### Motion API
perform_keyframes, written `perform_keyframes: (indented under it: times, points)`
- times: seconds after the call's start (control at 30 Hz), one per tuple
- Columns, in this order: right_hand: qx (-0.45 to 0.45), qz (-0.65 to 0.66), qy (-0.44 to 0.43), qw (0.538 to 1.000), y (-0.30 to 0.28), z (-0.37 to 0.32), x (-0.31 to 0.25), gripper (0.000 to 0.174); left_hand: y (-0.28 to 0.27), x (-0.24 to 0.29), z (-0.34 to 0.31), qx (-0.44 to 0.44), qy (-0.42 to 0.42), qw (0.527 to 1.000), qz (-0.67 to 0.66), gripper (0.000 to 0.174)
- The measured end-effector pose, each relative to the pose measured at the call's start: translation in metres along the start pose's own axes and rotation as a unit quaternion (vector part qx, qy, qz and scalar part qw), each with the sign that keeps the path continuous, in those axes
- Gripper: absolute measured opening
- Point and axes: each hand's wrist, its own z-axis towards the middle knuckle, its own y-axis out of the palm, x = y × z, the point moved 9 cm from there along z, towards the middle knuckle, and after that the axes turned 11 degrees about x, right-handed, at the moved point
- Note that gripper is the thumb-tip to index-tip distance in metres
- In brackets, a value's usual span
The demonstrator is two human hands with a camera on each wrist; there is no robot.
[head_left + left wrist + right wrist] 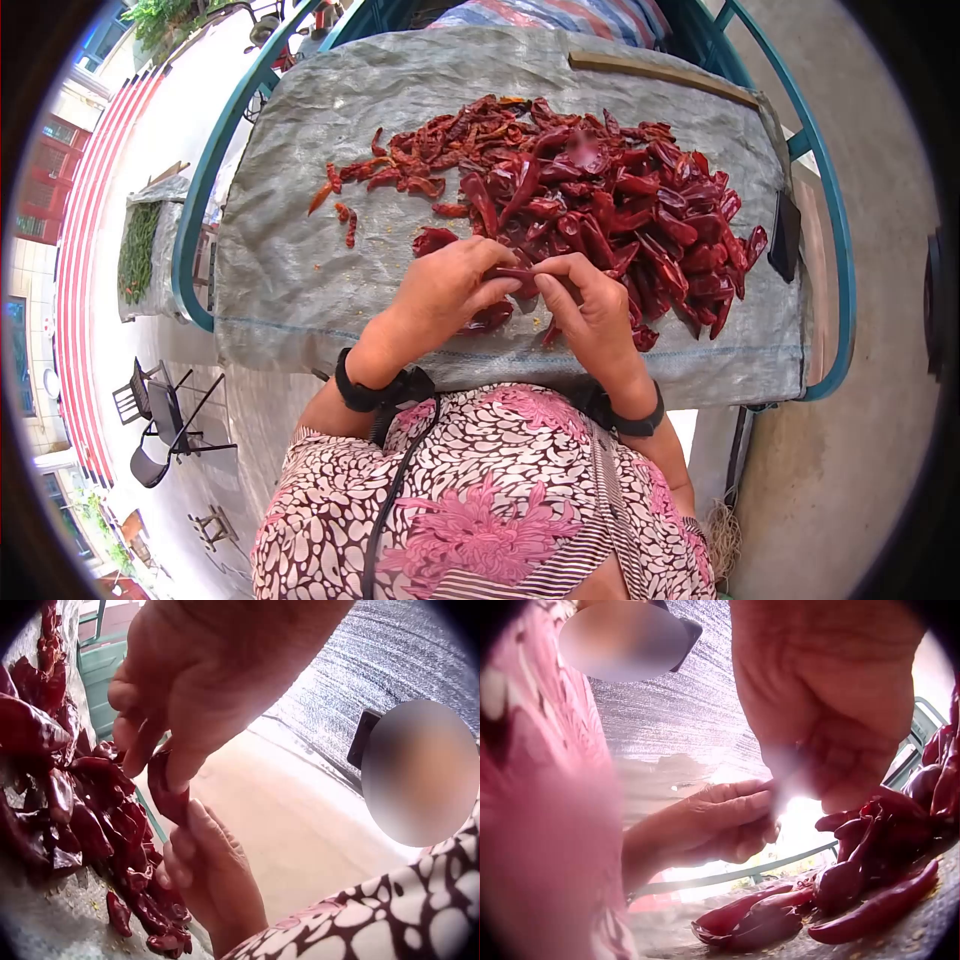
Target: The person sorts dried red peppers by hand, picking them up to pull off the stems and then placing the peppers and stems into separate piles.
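A dark red dried chili pepper (166, 787) is held between both hands, above the near edge of a large chili pile (620, 210). My left hand (440, 290) pinches one end of it between thumb and fingers. At its other end, my right hand (595, 310) grips with thumb and forefinger, the fingertips of both hands close together. In the right wrist view, my right hand (825, 697) mostly hides the pepper. Loose chilies (877, 904) lie below the hands there.
A grey woven sheet (300, 270) covers the cart bed, framed by blue-green rails (845, 270). Smaller, shrivelled chilies (410, 165) spread to the far left. A wooden strip (660, 77) lies along the far edge, and a dark phone-like slab (785, 237) rests at right.
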Motion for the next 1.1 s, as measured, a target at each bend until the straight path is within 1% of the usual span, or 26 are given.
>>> perform_keyframes:
  times: [0.03, 0.07, 0.1, 0.17, 0.2, 0.3, 0.33, 0.4, 0.43, 0.5, 0.53, 0.6, 0.7, 0.77, 0.8, 0.87, 0.9, 0.97, 1.03, 1.07, 1.1]
  points:
    - [0.002, -0.033, -0.013, 0.999, -0.002, 0.000, 0.000, 0.011, -0.008, -0.004, -0.001, 0.006, -0.035, 0.999, 0.017, 0.022]
    - [0.004, -0.067, -0.027, 0.997, -0.006, 0.001, 0.002, 0.011, -0.018, -0.010, 0.000, 0.020, -0.068, 0.995, 0.063, 0.027]
    - [0.006, -0.100, -0.039, 0.994, -0.007, 0.002, 0.002, 0.011, -0.024, -0.018, -0.004, 0.025, -0.074, 0.992, 0.095, 0.028]
    - [0.012, -0.078, -0.022, 0.997, -0.007, 0.004, 0.004, 0.017, -0.031, -0.034, -0.010, 0.036, -0.081, 0.984, 0.157, 0.031]
    - [0.015, -0.068, -0.014, 0.997, -0.007, 0.006, 0.004, 0.020, -0.034, -0.034, -0.011, 0.038, -0.107, 0.983, 0.145, 0.041]
    - [0.057, 0.110, 0.055, 0.991, -0.006, 0.010, -0.004, 0.033, -0.030, -0.038, -0.019, 0.011, -0.085, 0.972, 0.217, 0.049]
    - [0.061, 0.124, 0.050, 0.989, -0.005, 0.010, -0.008, 0.043, -0.025, -0.044, -0.022, -0.008, -0.080, 0.971, 0.223, 0.050]
    - [0.033, 0.074, 0.051, 0.995, -0.002, 0.008, 0.001, 0.037, -0.014, -0.053, -0.025, -0.042, -0.070, 0.968, 0.236, 0.053]
    - [0.019, 0.048, 0.051, 0.997, -0.001, 0.006, 0.007, 0.035, -0.014, -0.058, -0.025, -0.043, -0.100, 0.971, 0.214, 0.052]
    - [-0.017, 0.021, 0.027, 0.999, 0.004, 0.002, 0.012, 0.030, -0.014, -0.064, -0.024, -0.046, -0.160, 0.971, 0.170, 0.051]
    - [-0.034, 0.008, 0.015, 0.999, 0.006, -0.001, 0.012, 0.027, -0.016, -0.063, -0.022, -0.044, -0.160, 0.970, 0.179, 0.049]
    - [-0.040, -0.013, -0.002, 0.999, 0.008, -0.003, 0.007, 0.023, -0.021, -0.061, -0.021, -0.039, -0.159, 0.966, 0.201, 0.046]
    - [-0.036, -0.028, -0.031, 0.998, 0.012, -0.005, 0.006, 0.023, -0.034, -0.056, -0.015, 0.047, -0.112, 0.979, 0.161, 0.041]
    - [-0.036, -0.047, -0.052, 0.997, 0.013, -0.005, 0.007, 0.024, -0.041, -0.044, -0.013, 0.071, -0.069, 0.979, 0.177, 0.038]
    - [-0.035, -0.030, -0.020, 0.999, 0.013, -0.005, 0.010, 0.025, -0.046, -0.036, -0.012, 0.082, -0.048, 0.978, 0.184, 0.036]
    - [-0.035, 0.005, 0.045, 0.998, 0.014, -0.006, 0.011, 0.027, -0.036, -0.019, -0.011, 0.022, -0.042, 0.989, 0.140, 0.036]
    - [-0.034, 0.006, 0.042, 0.999, 0.013, -0.006, 0.006, 0.028, -0.029, -0.013, -0.012, -0.007, -0.038, 0.992, 0.117, 0.036]
    - [-0.032, 0.009, 0.037, 0.999, 0.011, -0.005, -0.002, 0.031, -0.016, 0.002, -0.014, -0.041, 0.025, 0.992, 0.115, 0.034]
    - [-0.044, 0.013, 0.036, 0.998, 0.013, -0.005, -0.001, 0.026, 0.001, 0.015, -0.018, -0.089, 0.074, 0.989, 0.096, 0.031]
    - [-0.051, 0.016, 0.037, 0.998, 0.014, -0.005, 0.000, 0.023, 0.005, 0.019, -0.019, -0.104, 0.070, 0.990, 0.063, 0.031]
    - [-0.051, 0.010, 0.007, 0.999, 0.015, -0.006, -0.001, 0.020, 0.007, 0.019, -0.019, -0.108, 0.072, 0.990, 0.059, 0.031]
